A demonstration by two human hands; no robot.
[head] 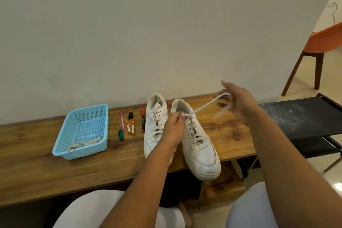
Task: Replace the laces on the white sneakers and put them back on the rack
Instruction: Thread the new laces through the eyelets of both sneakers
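Two white sneakers stand side by side on the wooden table, toes toward me. The left sneaker is laced. The right sneaker overhangs the table's front edge. My left hand pinches the lace at the top eyelets of the right sneaker. From there the off-white lace runs taut up and right to my right hand, which is blurred, with the lace looped around its fingers. The black shoe rack stands to the right of the table.
A light blue plastic basket at the left holds coiled spare laces. Markers and two small orange bottles lie between basket and sneakers. An orange chair stands at the far right. A plain wall rises behind the table.
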